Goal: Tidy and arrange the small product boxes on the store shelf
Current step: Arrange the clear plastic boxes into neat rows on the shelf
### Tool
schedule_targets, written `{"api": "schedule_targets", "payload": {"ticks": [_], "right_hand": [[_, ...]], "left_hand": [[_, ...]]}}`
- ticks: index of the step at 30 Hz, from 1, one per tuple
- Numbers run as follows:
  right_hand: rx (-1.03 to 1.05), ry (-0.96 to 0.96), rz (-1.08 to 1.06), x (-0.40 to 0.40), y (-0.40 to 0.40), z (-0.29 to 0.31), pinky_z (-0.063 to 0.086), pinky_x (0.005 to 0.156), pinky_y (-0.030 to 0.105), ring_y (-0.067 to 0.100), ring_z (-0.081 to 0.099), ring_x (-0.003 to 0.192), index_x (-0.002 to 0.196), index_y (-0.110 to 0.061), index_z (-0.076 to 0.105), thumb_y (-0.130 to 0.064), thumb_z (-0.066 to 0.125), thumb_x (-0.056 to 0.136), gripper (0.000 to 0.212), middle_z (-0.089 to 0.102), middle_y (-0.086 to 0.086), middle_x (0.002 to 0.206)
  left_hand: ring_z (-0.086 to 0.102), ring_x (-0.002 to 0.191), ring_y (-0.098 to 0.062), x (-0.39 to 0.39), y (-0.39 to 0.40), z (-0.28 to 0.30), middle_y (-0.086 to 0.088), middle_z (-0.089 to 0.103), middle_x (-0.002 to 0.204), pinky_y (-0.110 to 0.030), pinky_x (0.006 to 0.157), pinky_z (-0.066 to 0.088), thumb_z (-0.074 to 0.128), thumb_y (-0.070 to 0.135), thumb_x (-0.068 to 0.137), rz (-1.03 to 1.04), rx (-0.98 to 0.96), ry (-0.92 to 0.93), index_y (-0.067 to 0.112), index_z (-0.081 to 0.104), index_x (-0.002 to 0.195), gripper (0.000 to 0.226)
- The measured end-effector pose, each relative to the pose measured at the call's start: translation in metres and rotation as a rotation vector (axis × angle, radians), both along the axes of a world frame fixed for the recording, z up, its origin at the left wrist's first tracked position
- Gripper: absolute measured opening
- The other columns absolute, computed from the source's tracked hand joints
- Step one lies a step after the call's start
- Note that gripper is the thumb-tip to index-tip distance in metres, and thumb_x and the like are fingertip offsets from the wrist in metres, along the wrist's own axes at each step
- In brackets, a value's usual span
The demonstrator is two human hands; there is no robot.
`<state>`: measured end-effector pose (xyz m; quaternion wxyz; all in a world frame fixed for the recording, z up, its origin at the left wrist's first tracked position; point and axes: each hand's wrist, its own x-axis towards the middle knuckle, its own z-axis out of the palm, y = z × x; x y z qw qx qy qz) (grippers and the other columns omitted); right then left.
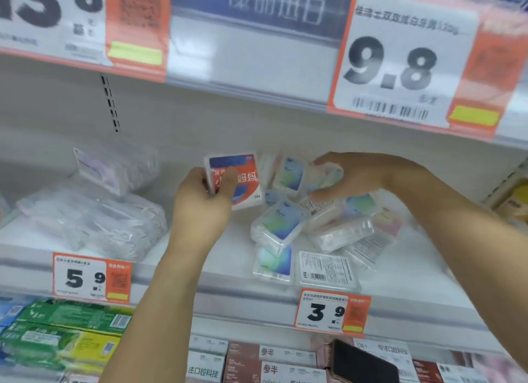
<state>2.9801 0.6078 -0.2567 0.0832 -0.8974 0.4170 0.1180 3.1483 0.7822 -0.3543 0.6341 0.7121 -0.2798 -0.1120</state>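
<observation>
My left hand [200, 202] is shut on a red, white and blue box [245, 182], held upright above the white shelf [223, 257]. Right of it lies a loose heap of several clear plastic boxes with blue-green labels [281, 222]. My right hand [354, 179] curls over the top of that heap, its fingers around one clear box [325, 174]. Two boxes lie flat at the shelf's front edge, one label up [274, 261] and one with its barcode side up [325, 269].
Clear bags of white items [94, 219] fill the shelf's left part. Price tags 5.9 [91, 278] and 3.9 [333, 314] hang on the shelf edge, 9.8 [400, 65] on the shelf above. Below are green boxes [65, 322], brown boxes [268, 359] and a black phone [363, 364].
</observation>
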Motion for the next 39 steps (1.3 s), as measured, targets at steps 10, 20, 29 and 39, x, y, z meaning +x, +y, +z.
{"api": "schedule_targets", "payload": {"ticks": [10, 20, 29, 39], "right_hand": [[0.12, -0.541, 0.189, -0.033, 0.001, -0.046, 0.038, 0.075, 0.003, -0.007, 0.056, 0.096, 0.117, -0.037, 0.061, -0.027, 0.086, 0.072, 0.051, 0.06, -0.023, 0.108], [0.306, -0.432, 0.131, -0.093, -0.005, -0.047, 0.052, 0.083, 0.021, -0.007, 0.061, 0.102, 0.104, -0.04, 0.07, -0.044, 0.083, 0.073, 0.034, 0.07, -0.022, 0.104], [0.151, -0.714, 0.045, -0.026, -0.038, -0.06, 0.051, 0.089, 0.027, 0.01, 0.061, 0.1, 0.116, -0.031, 0.063, -0.034, 0.079, 0.081, 0.038, 0.064, -0.01, 0.115], [0.027, -0.368, 0.302, 0.11, -0.05, -0.077, 0.04, 0.101, 0.045, 0.03, 0.048, 0.113, 0.139, -0.042, 0.035, -0.049, 0.08, 0.073, 0.08, 0.051, 0.007, 0.122]], "left_hand": [[0.064, 0.091, -0.014, -0.03, -0.01, -0.002, 0.0, 0.067, 0.107, -0.027, 0.07, 0.048, 0.044, 0.049, 0.097, -0.254, 0.221, 0.198, 0.018, 0.056, 0.112, 0.037], [0.065, 0.091, -0.016, -0.023, -0.015, 0.0, 0.001, 0.068, 0.107, -0.028, 0.071, 0.051, 0.042, 0.052, 0.096, -0.263, 0.284, 0.167, 0.02, 0.057, 0.114, 0.04], [0.064, 0.081, -0.012, -0.028, -0.02, 0.002, 0.003, 0.067, 0.098, -0.024, 0.061, 0.047, 0.042, 0.05, 0.097, -0.249, 0.32, 0.18, 0.021, 0.057, 0.106, 0.033], [0.069, 0.088, -0.025, -0.026, -0.015, 0.007, -0.001, 0.07, 0.099, -0.049, 0.089, 0.055, 0.049, 0.048, 0.095, -0.241, 0.34, 0.279, 0.026, 0.058, 0.095, 0.024]]}}
